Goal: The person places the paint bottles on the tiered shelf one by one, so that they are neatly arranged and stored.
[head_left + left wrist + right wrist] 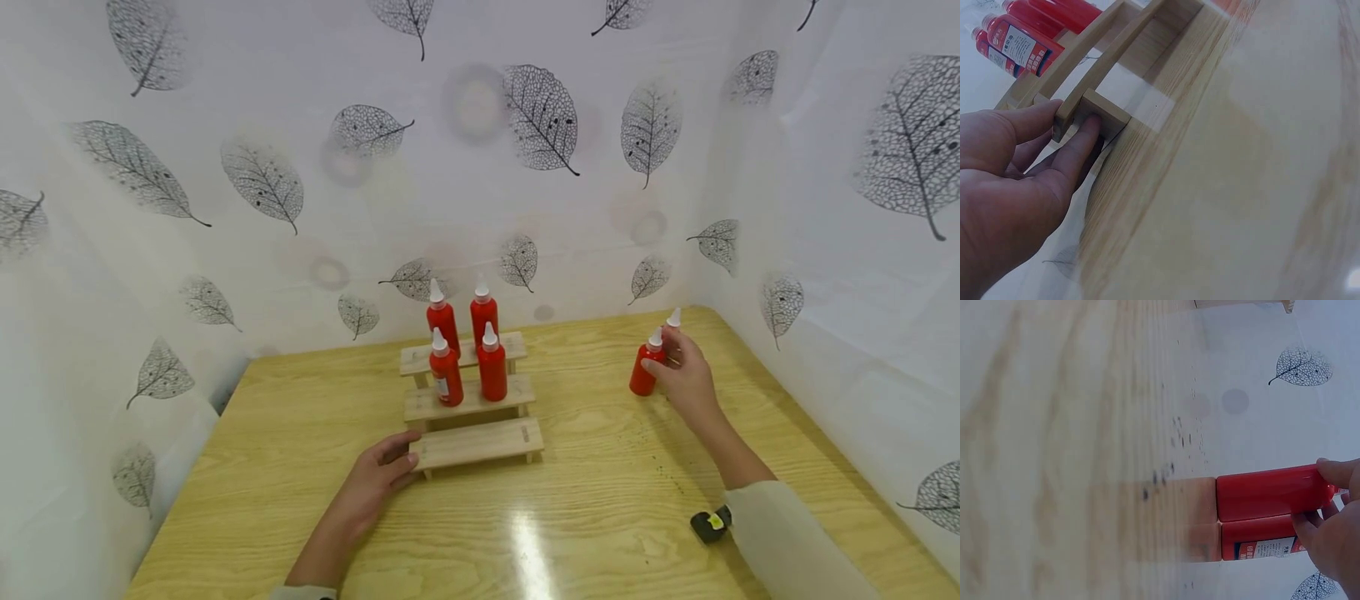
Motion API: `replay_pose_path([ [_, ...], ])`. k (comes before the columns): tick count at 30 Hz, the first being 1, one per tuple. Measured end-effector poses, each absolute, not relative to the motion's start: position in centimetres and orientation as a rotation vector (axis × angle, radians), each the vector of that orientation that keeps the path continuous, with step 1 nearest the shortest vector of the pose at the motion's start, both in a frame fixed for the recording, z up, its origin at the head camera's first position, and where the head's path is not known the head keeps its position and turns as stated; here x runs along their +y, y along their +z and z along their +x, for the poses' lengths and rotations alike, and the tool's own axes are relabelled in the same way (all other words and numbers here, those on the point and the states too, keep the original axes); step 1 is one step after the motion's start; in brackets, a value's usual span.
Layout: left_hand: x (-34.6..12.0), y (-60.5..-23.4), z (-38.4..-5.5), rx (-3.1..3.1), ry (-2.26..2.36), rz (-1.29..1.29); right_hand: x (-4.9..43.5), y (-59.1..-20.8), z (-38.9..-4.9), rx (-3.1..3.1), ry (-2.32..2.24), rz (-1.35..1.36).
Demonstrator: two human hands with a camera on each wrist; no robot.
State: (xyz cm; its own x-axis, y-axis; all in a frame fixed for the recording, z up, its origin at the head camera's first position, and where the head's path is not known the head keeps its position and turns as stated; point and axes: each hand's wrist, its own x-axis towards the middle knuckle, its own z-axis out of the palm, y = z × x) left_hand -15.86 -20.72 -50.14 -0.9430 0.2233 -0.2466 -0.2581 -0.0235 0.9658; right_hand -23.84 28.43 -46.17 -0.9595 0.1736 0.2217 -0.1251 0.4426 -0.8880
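A three-step wooden display stand (480,444) stands mid-table. My left hand (378,477) grips the left end of its lowest step; the left wrist view shows the thumb against the board and a finger at the support block (1105,114) beneath. On the right, my right hand (688,382) pinches a red squeeze bottle (642,377) with a white pointed cap near its top. A second red bottle (1241,530) stands right beside it, partly hidden by the hand. In the right wrist view, both bottle bases meet the table.
Two red bottles, one of them a labelled bottle (446,379), stand on the middle step. Two more, including a back bottle (483,313), stand on the top step. A leaf-printed white curtain (480,183) encloses the table (600,500). A dark device (708,527) sits at the right wrist.
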Motion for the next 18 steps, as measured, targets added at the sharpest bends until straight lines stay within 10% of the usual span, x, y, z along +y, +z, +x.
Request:
replay_pose_path([
  [18, -20.8, -49.9, -15.7, 1.920, 2.026, -0.024, 26.0, -45.0, -22.7, -2.402, 1.498, 0.026],
])
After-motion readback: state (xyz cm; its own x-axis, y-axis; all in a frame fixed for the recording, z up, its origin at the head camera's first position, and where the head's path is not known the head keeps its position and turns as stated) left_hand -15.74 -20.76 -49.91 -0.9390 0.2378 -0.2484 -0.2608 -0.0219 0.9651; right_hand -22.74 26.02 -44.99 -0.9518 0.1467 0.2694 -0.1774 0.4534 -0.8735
